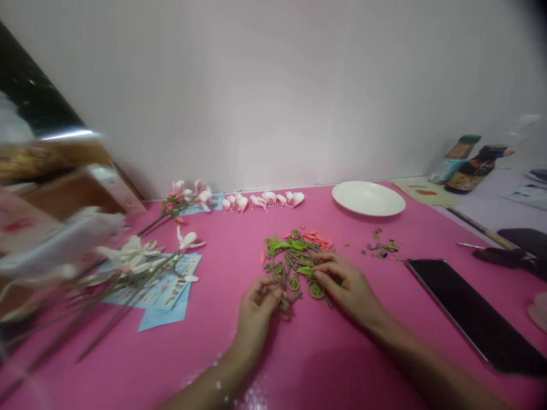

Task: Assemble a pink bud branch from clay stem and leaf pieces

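A pile of small plastic pieces [294,250], grey-brown stems and bright green leaf and ring shapes, lies on the pink tabletop between my hands. At its near left side, my left hand [258,299] is closed in a pinch on a small grey-brown stem piece [285,304]. My right hand [342,282] reaches over the pile's right edge, fingers extended and touching the pieces, with no held piece visible. Beside its fingers lies a green ring-shaped piece [316,289]. Coral-pink pieces [317,240] are heaped just behind the pile.
Pale pink petal pieces [269,199] stand in a row near the wall, left of a white plate [368,198]. Assembled white flowers [134,253] lie on blue cards [164,307] at left. Rightward are scattered bits [387,248], a black phone [474,313] and bottles [474,169].
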The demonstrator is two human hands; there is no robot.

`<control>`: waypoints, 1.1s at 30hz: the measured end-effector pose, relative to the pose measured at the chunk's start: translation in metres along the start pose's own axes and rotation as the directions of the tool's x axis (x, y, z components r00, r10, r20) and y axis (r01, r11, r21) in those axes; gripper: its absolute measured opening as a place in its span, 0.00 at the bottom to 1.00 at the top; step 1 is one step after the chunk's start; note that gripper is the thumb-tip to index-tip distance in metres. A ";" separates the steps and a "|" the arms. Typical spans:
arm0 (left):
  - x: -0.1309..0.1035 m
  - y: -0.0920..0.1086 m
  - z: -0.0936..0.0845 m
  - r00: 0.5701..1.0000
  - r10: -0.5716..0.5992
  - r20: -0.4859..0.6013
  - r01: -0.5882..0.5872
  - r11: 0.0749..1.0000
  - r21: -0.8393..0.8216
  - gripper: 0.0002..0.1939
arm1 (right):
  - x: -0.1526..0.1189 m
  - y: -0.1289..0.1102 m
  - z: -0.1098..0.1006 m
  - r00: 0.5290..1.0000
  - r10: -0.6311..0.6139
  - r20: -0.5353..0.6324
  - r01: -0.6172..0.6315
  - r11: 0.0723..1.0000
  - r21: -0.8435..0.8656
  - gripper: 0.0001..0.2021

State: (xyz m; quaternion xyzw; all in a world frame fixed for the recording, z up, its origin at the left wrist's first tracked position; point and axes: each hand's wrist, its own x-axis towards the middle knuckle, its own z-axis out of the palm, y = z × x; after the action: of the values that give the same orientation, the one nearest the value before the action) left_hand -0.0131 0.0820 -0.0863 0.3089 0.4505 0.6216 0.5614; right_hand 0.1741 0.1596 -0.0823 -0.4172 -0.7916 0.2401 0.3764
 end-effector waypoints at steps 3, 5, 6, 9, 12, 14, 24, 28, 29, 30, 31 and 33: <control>0.000 0.000 -0.001 1.000 0.004 -0.004 -0.004 1.000 0.003 0.10 | 0.000 0.000 0.002 0.997 -0.071 0.000 0.071 0.997 -0.039 0.09; 0.000 0.000 -0.001 1.000 0.002 -0.008 -0.002 1.000 0.006 0.10 | -0.001 0.002 0.004 0.994 -0.110 0.003 0.110 0.992 -0.056 0.07; -0.001 0.000 -0.001 1.000 0.003 -0.012 -0.003 1.000 0.007 0.10 | -0.001 0.003 0.005 0.992 -0.124 0.004 0.124 0.991 -0.059 0.07; -0.001 0.002 0.000 1.000 0.005 -0.030 -0.005 1.000 0.009 0.09 | -0.002 0.005 0.006 0.988 -0.153 0.016 0.154 0.987 -0.051 0.07; -0.001 0.004 0.001 0.999 0.005 -0.043 -0.004 1.000 0.012 0.08 | -0.002 0.004 0.006 0.983 -0.181 0.022 0.182 0.983 -0.040 0.07; -0.001 0.005 0.002 0.999 0.007 -0.047 -0.006 1.000 0.016 0.08 | -0.001 0.002 0.006 0.978 -0.207 0.020 0.208 0.977 -0.043 0.07; -0.001 0.006 0.003 0.999 0.002 -0.042 -0.001 1.000 0.026 0.07 | -0.003 -0.005 0.009 0.943 -0.310 0.120 0.328 0.924 -0.194 0.08; -0.001 0.006 0.003 0.999 -0.001 -0.052 0.002 1.000 0.017 0.08 | -0.004 -0.011 0.012 0.929 -0.318 0.188 0.361 0.888 -0.284 0.12; -0.001 0.006 0.004 0.998 -0.002 -0.056 0.003 1.000 0.016 0.08 | -0.004 -0.012 0.013 0.925 -0.320 0.204 0.370 0.879 -0.302 0.13; -0.001 0.006 0.004 0.998 -0.003 -0.058 0.004 1.000 0.017 0.08 | -0.004 -0.012 0.014 0.922 -0.322 0.217 0.378 0.871 -0.313 0.13; -0.001 0.006 0.004 0.998 -0.003 -0.059 0.004 1.000 0.017 0.08 | -0.004 -0.012 0.015 0.919 -0.322 0.228 0.383 0.867 -0.318 0.12; -0.001 0.007 0.004 0.998 -0.002 -0.058 0.003 1.000 0.021 0.08 | -0.003 -0.011 0.015 0.917 -0.325 0.231 0.386 0.867 -0.314 0.09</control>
State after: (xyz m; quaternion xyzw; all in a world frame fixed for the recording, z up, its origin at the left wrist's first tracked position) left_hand -0.0124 0.0819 -0.0786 0.2961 0.4738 0.6246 0.5456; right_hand 0.1575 0.1504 -0.0849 -0.3024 -0.9142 0.0552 0.2641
